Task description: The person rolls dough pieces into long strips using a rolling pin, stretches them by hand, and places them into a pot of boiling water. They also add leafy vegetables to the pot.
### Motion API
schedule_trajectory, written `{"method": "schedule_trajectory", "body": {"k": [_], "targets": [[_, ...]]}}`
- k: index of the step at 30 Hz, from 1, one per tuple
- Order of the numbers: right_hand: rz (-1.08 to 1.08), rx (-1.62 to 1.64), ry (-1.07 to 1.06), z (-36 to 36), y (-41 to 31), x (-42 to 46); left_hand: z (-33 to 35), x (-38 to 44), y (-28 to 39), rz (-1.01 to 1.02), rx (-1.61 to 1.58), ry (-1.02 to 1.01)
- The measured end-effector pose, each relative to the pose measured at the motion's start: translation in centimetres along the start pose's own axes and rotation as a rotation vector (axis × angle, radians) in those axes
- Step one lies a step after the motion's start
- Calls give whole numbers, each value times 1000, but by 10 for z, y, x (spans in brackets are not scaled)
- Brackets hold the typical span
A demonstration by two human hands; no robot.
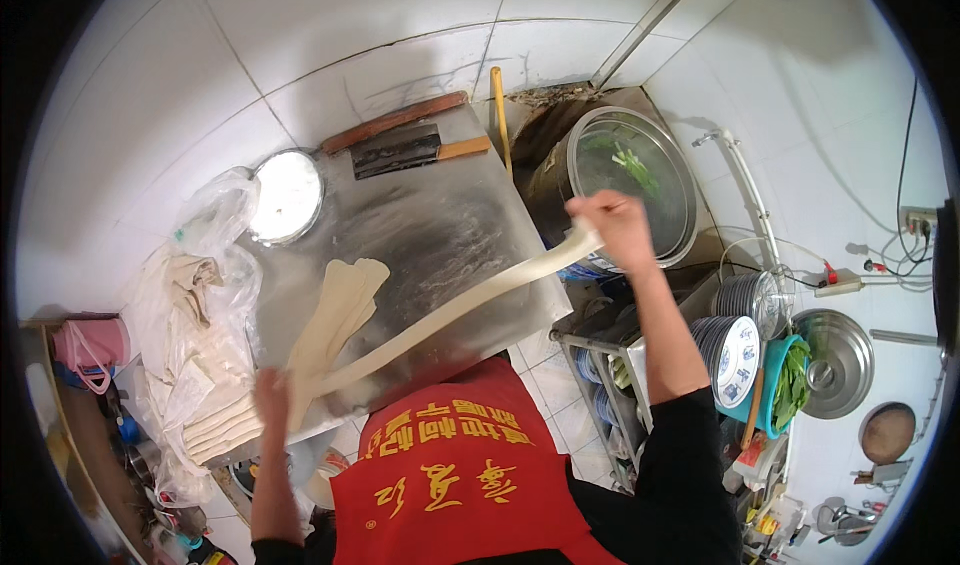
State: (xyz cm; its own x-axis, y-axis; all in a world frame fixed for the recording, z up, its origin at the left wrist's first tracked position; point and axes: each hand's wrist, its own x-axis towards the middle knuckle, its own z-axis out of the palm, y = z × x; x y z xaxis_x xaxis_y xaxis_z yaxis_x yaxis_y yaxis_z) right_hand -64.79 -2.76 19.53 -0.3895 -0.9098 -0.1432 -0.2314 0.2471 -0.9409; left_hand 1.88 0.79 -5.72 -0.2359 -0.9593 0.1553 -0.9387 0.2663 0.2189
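A long strip of pale dough point(457, 306) stretches slantwise over the steel worktop point(420, 227). Its far end is gripped by my right hand point(615, 223), raised beside the rim of a big metal pot point(577, 167). My left hand point(271, 394), blurred, is at the near left edge of the worktop, by the strip's other end; whether its fingers hold the dough is not plain. Several flat dough pieces point(337, 302) lie overlapping just beyond it. More folded dough strips point(225, 426) are stacked at the left, partly under clear plastic and cloth.
A cleaver point(397, 152) and a dark red wooden bar point(397, 120) lie at the worktop's back edge. A round container of white powder point(286, 197) stands back left. Leafy greens point(634, 167) are in the pot. Stacked plates point(731, 362) and a turquoise basin point(776, 407) stand at the right.
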Motion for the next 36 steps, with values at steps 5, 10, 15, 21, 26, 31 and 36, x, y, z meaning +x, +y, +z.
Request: {"method": "schedule_trajectory", "body": {"k": [5, 10, 15, 21, 26, 31, 36], "targets": [[-402, -321, -348, 80, -79, -76, -122, 168, 317, 133, -1410, -496], [-707, -467, -33, 67, -123, -86, -196, 211, 386, 184, -1449, -1054], [-469, -364, 595, -44, -159, -51, -196, 168, 313, 111, -1185, -1045], [-211, -587, 494, -64, -40, 20, -89, 126, 274, -250, -1152, -1048], [-135, -667, -271, 65, 162, -46, -29, 121, 342, -385, -1327, -1084], [707, 718, -302, 134, 121, -104, -20, 138, 392, -343, -1403, -1082], [159, 669, 176, 82, 77, -52, -50, 173, 442, -191, -1403, -1114]]}}
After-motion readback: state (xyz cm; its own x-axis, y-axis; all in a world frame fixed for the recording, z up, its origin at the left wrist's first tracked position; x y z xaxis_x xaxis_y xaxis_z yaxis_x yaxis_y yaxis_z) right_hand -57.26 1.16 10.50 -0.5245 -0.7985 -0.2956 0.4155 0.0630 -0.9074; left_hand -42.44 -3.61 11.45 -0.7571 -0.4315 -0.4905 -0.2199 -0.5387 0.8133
